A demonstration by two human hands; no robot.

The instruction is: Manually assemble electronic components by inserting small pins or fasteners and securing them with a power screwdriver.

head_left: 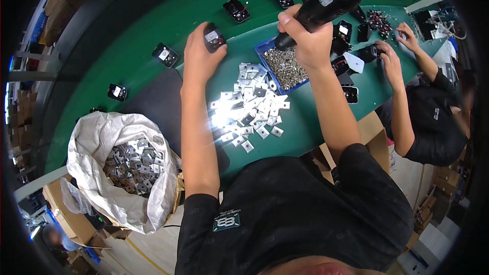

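Observation:
My left hand (199, 55) is closed around a small black plastic housing (214, 38), which has a light plate and a bit of red wire inside. In my right hand (313, 43) is a black electric screwdriver (326, 2), tilted with its nose down. The nose is over the far end of a blue tray (272, 75) filled with small metal screws (288, 66); whether it touches them I cannot tell. Between my forearms lies a loose pile of square metal plates (249, 104), each with a hole.
Several similar black housings (236, 10) stand spaced along the green belt (147, 25). At the left, a white sack (84, 147) holds more metal plates. On the right a co-worker's hands (391, 66) work among housings, a white panel (353, 62) and small wired parts (379, 23).

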